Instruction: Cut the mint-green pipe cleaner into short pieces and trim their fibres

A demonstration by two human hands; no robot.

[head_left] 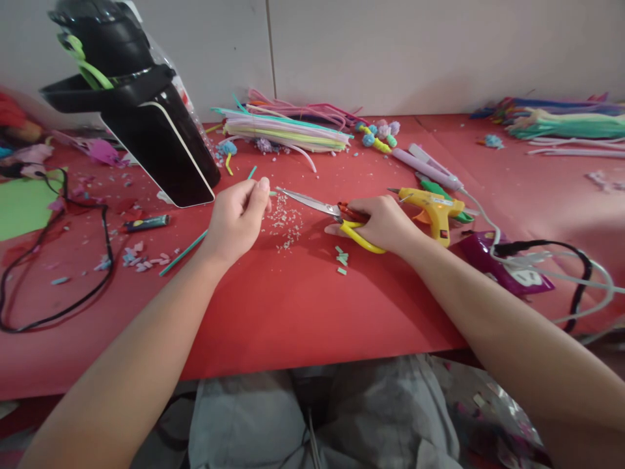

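My left hand (240, 218) is closed in a pinch, with the short pale-green tip of a pipe cleaner (273, 193) poking out past the thumb. Teal stem (185, 253) shows below that wrist and again above the fingers; whether it is the same piece is hidden. My right hand (383, 221) grips scissors (312, 202) with yellow and red handles. Their blades point left, nearly together, with the tips just beside the pipe cleaner's end. Fine pale clippings (287, 225) are scattered under the blades. Several short green cut pieces (342, 259) lie below the scissors.
A black bottle (195, 130) with a phone (163, 153) leaning on it stands left. Bundled pipe cleaners (293, 130) lie at the back. Right are a yellow glue gun (434, 208), a lilac hot tool (427, 168) and a purple power strip (508, 264) with cables. A black cord (105, 260) loops left.
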